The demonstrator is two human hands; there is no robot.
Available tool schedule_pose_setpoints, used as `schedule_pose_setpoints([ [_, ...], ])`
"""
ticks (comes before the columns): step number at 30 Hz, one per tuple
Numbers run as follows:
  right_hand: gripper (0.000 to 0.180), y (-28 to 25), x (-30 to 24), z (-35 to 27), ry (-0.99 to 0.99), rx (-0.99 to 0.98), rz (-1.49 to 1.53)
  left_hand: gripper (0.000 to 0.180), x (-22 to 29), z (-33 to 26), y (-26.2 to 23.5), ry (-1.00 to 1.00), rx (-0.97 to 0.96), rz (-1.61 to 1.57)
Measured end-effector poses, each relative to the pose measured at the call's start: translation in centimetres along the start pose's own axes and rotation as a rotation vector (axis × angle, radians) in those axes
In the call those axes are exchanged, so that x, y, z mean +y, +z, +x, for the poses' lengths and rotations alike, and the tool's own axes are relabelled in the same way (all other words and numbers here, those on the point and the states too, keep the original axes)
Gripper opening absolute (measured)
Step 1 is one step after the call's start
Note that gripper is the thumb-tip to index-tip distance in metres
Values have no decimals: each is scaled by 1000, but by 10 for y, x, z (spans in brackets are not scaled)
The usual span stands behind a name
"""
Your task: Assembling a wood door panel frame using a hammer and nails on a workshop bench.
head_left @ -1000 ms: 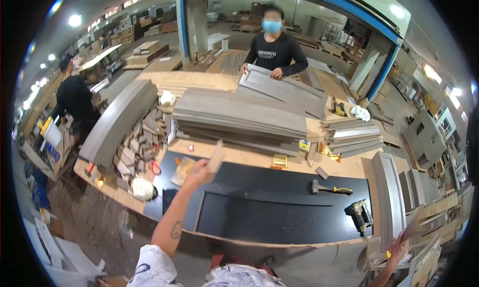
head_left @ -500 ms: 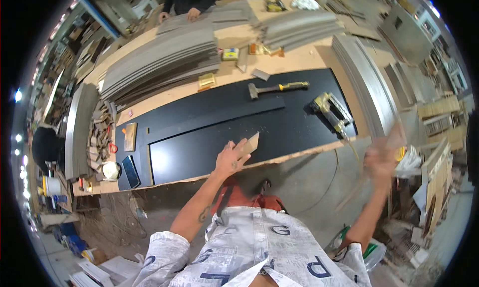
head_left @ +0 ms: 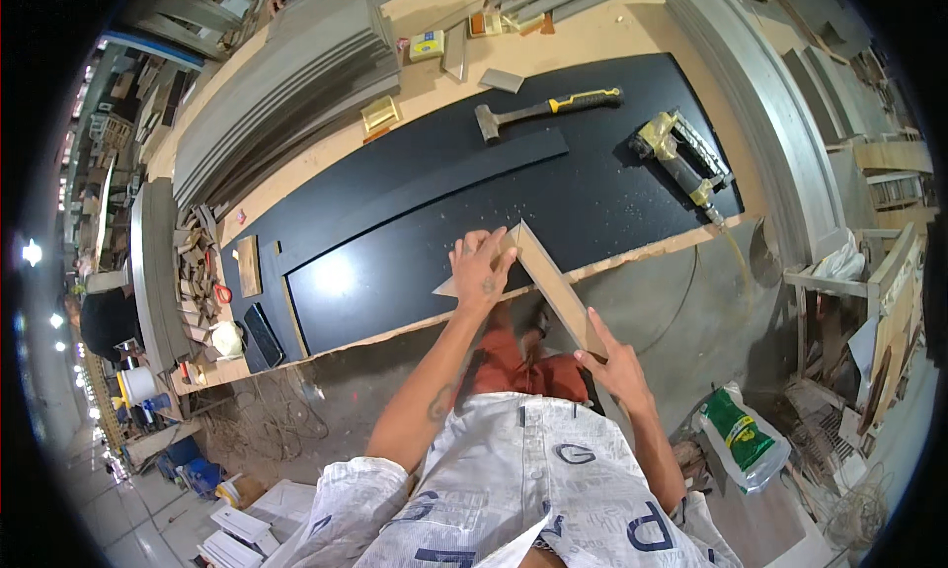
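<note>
My left hand (head_left: 481,272) is closed around a short wooden piece (head_left: 446,287) with a pointed end, just over the near edge of the black panel (head_left: 583,198). My right hand (head_left: 617,365) grips a longer light strip (head_left: 556,289) near its lower end. The strip's upper end meets the short piece by my left fingertips, forming an angled corner. My left palm covers most of the short piece. Beyond my hands, a hammer (head_left: 543,112) with a black and yellow handle lies on the panel. A nail gun (head_left: 681,161) with a hose rests at the panel's right.
Stacked grey boards (head_left: 296,104) stand at the back left, and long grey boards (head_left: 760,104) at the right. A phone (head_left: 263,337) and small wood offcuts (head_left: 197,272) lie at the table's left end. A green and white bag (head_left: 741,435) sits below right.
My right hand has come in from the right with the long strip, whose end now meets the short piece in my left hand. The view has shifted nearer the table's front.
</note>
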State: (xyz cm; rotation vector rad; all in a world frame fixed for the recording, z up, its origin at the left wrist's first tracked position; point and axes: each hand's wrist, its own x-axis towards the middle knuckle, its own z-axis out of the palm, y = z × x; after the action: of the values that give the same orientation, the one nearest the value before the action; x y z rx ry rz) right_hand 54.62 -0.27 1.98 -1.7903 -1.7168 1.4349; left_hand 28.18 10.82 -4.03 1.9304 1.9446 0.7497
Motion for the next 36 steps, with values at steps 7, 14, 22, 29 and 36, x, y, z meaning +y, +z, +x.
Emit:
schedule_pose_setpoints([
  [7, 75, 2, 2, 2, 54, -51, -1, 42, -3, 4, 4, -26, 8, 15],
  [14, 74, 4, 4, 3, 56, -32, 29, 45, -3, 3, 5, -44, 12, 18],
  [22, 73, -3, 1, 5, 68, -65, 29, 45, 0, 7, 4, -90, -19, 16],
  [29, 74, -3, 1, 5, 76, -65, 18, 44, 2, 7, 5, -89, -3, -10],
  [36, 74, -6, -2, 7, 61, -73, 58, 33, 0, 9, 2, -119, -35, -34],
])
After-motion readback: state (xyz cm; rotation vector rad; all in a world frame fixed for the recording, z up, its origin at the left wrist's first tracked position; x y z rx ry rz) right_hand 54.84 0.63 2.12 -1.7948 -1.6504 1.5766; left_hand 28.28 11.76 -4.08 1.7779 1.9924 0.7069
